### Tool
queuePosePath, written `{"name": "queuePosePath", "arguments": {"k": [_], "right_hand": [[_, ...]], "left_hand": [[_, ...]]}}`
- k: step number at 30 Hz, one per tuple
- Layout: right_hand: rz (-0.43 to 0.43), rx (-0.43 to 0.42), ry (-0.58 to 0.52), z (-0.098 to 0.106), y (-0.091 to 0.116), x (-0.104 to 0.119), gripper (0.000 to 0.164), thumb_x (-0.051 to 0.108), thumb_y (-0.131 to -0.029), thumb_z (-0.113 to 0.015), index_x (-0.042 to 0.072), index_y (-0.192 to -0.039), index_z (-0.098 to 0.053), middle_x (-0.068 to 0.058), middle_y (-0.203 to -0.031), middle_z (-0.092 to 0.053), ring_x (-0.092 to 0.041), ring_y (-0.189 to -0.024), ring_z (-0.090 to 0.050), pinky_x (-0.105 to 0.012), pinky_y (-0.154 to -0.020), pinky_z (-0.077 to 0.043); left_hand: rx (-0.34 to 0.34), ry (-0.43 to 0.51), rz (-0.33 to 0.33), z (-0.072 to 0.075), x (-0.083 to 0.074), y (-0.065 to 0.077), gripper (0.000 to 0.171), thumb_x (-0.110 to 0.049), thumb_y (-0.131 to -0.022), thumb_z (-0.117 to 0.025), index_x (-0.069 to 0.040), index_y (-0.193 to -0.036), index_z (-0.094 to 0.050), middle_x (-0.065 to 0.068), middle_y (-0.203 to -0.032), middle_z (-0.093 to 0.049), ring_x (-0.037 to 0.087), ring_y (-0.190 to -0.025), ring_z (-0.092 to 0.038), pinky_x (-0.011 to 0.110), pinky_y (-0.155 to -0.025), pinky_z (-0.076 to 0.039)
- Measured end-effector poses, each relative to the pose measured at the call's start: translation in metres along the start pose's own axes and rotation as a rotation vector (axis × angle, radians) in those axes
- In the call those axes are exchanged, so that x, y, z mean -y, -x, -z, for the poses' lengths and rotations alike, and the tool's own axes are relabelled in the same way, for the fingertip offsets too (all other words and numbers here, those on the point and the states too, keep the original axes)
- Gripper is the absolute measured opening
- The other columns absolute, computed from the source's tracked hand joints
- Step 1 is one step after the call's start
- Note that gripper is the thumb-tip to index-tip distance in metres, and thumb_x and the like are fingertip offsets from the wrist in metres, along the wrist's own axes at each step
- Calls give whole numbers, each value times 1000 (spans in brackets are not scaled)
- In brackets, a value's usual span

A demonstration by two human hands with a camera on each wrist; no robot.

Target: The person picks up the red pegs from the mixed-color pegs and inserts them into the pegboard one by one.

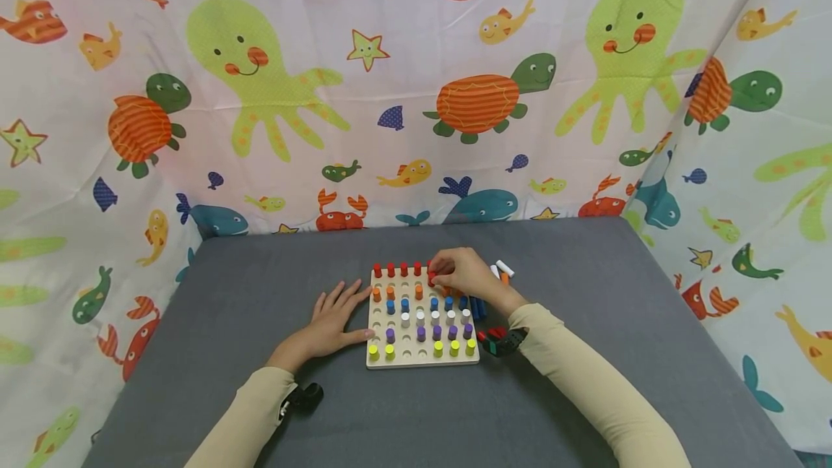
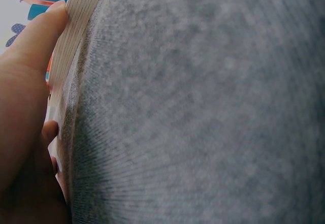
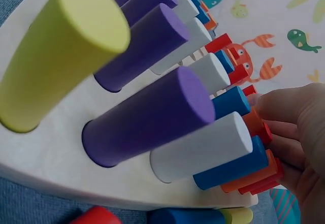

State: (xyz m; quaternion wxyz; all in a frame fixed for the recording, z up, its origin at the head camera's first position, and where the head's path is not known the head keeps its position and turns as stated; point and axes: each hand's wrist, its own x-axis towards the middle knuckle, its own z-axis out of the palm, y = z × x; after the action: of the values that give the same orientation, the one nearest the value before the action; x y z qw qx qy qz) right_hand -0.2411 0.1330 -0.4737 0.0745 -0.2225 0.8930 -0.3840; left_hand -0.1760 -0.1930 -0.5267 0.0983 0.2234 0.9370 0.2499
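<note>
A wooden pegboard (image 1: pixel 416 363) lies on the grey table, set with rows of red, orange, blue, white, purple and yellow pegs. At the far right part of its back row, my right hand (image 1: pixel 463 273) pinches a red peg (image 1: pixel 432 277) between thumb and fingers. Other red pegs (image 1: pixel 404 269) stand to the left in that row. My left hand (image 1: pixel 330 325) lies with spread fingers at the board's left side, thumb and fingertips at its edge. In the left wrist view the thumb (image 2: pixel 38 43) touches the board's side (image 2: pixel 76 26). Tall purple pegs (image 3: pixel 152 117) partly block the right wrist view.
Loose pegs lie on the table right of the board: white (image 1: pixel 505 268), blue (image 1: pixel 479 308) and red (image 1: pixel 497 333), partly hidden by the right arm. A curtain (image 1: pixel 403 157) printed with sea animals hangs behind the grey table (image 1: pixel 403 417) and along its sides.
</note>
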Motion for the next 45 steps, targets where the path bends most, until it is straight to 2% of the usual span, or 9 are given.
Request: {"name": "queuePosePath", "arguments": {"k": [5, 15, 21, 25, 29, 34, 41, 45], "right_hand": [[-14, -7, -81, 4, 2, 1, 18, 13, -88, -75, 9, -106, -73, -7, -101, -75, -16, -90, -71, -37, -85, -58], [3, -85, -127, 19, 13, 6, 16, 16, -88, -76, 12, -104, -73, -3, -100, -76, -15, -86, -72, -31, -76, -59], [2, -159, -208, 29, 30, -2, 18, 19, -89, -75, 13, -106, -74, -7, -102, -76, -18, -88, -72, -28, -77, -59], [-36, -175, -241, 39, 46, -6, 26, 24, -89, -75, 11, -111, -73, -9, -106, -75, -18, -91, -71, -31, -80, -60], [-108, -148, -287, 46, 62, -15, 35, 28, -89, -76, 7, -116, -71, -11, -110, -75, -16, -91, -71, -33, -81, -61], [-165, -85, -314, 50, 84, -32, 40, 29, -87, -77, 5, -118, -70, -12, -112, -74, -11, -93, -71, -24, -83, -58], [-197, 61, -310, 47, 109, -54, 42, 29, -87, -77, 5, -120, -69, -12, -107, -75, -13, -90, -70, -24, -81, -58], [-167, 110, -286, 45, 117, -62, 39, 28, -87, -77, 4, -117, -69, -10, -99, -74, -14, -85, -68, -24, -77, -57]], "left_hand": [[20, -10, 11, 7, -9, 2, 89, -60, -89, -64, -27, -159, -22, 9, -168, -14, 42, -155, -4, 70, -118, 0], [25, -26, 23, 6, -8, 1, 89, -60, -89, -63, -28, -160, -21, 8, -168, -13, 41, -155, -3, 69, -118, -1], [26, -16, 15, 6, -8, 0, 88, -61, -89, -63, -29, -159, -21, 8, -168, -13, 41, -155, -3, 69, -118, 0], [27, -19, 19, 6, -7, 1, 90, -62, -88, -63, -29, -160, -20, 8, -168, -13, 41, -155, -3, 69, -118, 0], [9, -9, 4, 5, -7, 2, 91, -64, -87, -62, -26, -159, -22, 11, -168, -15, 44, -154, -5, 70, -117, 0], [2, 3, -6, 4, -7, 3, 90, -64, -88, -61, -25, -160, -22, 12, -168, -14, 44, -154, -4, 70, -117, 2], [12, -4, 4, 5, -8, 2, 91, -63, -88, -63, -25, -159, -22, 12, -168, -15, 44, -154, -4, 70, -117, 0], [2, 0, 1, 0, -3, 0, 91, -64, -87, -62, -26, -159, -22, 10, -168, -14, 43, -154, -3, 69, -117, 1]]}}
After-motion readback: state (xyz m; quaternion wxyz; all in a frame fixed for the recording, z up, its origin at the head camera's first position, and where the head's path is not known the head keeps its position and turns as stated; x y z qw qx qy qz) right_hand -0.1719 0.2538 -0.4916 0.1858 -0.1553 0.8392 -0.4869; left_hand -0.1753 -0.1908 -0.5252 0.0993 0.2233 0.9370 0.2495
